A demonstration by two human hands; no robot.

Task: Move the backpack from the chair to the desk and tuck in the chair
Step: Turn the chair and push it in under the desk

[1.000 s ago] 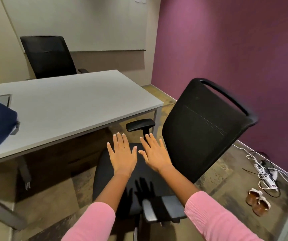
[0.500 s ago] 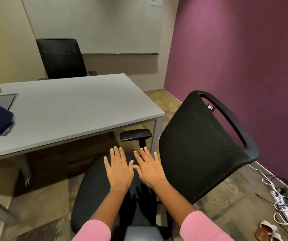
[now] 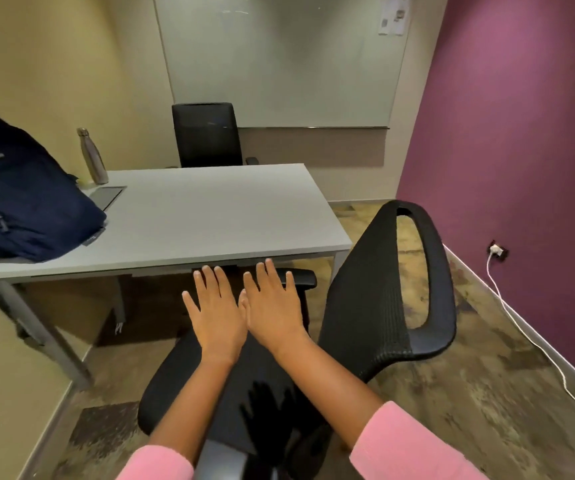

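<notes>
Pink sleeves (image 3: 411,448) enter from the bottom of the frame, and two bare forearms reach forward over a black office chair (image 3: 379,306) at lower centre. Both hands are flat and open, fingers spread, holding nothing: the left hand (image 3: 217,315) and the right hand (image 3: 272,306) lie side by side, thumbs almost touching, above the chair's seat, casting a shadow on it. Whether they touch anything cannot be told. The chair's mesh backrest leans toward the right of the frame, and one armrest (image 3: 300,276) sits just under the near edge of the grey desk (image 3: 210,216). Patterned floor lies open to the right of the chair, up to a purple wall where a white cable (image 3: 521,327) runs along the skirting. At the left edge of the frame, the dark blue backpack (image 3: 26,195) rests on the desk's left end, near the front corner. Behind it stands a metal bottle (image 3: 92,157). Beyond the desk's far edge is a second black chair (image 3: 206,135), with a whiteboard (image 3: 279,60) on the wall behind.
</notes>
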